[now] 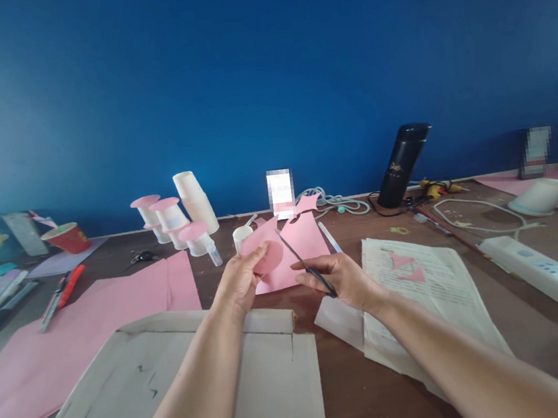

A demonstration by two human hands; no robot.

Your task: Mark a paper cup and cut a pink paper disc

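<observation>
My left hand (240,278) pinches a piece of pink paper (262,242) between thumb and fingers, in the middle of the view. My right hand (341,279) is closed round the black handles of a pair of scissors (300,258). The blades point up and left, with their tips at the right edge of the held paper. Beneath and behind the hands lies a larger pink sheet (312,239). A cut pink scrap (308,203) with pointed corners rests at its far end.
White cups with pink discs (179,218) and stacked paper cups (195,201) stand behind left. Front left are cardboard (177,379), pink sheets (118,295) and a red cutter (71,286). A black bottle (403,166), printed papers (436,285) and a power strip (545,274) are at right.
</observation>
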